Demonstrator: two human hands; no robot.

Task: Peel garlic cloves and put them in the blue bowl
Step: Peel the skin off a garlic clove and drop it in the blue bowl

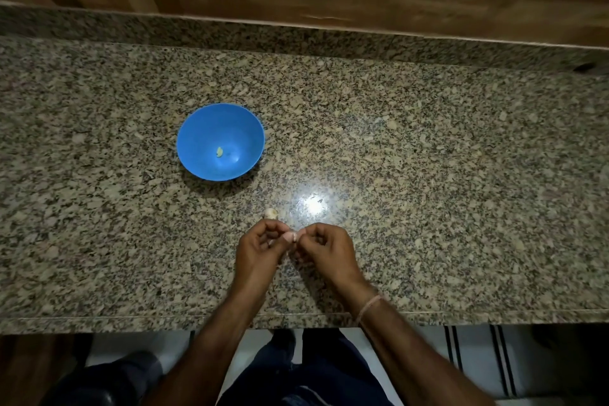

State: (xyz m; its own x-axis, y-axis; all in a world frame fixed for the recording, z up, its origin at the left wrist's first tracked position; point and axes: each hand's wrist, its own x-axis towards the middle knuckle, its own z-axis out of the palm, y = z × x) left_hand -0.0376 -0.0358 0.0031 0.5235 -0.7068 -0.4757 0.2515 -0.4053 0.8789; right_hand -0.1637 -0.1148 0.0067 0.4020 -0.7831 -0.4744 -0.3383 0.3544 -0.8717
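Garlic: peeled clove (219, 152) in one blue bowl (204, 128) | loose clove (271, 213) on counter (428, 175) | my left hand (260, 247), right hand (324, 249) pinch third clove (294, 236)

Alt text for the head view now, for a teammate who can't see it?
The left hand and right hand pinch a small garlic clove over the near part of a speckled granite counter. Another garlic piece lies just beyond the left hand, and a blue bowl farther back-left holds one pale piece.

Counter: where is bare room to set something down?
Right of the right hand the counter is bare to its edge; so is it left of the left hand, nearer than the bowl. Crowded: between bowl and hands, where a garlic piece lies.
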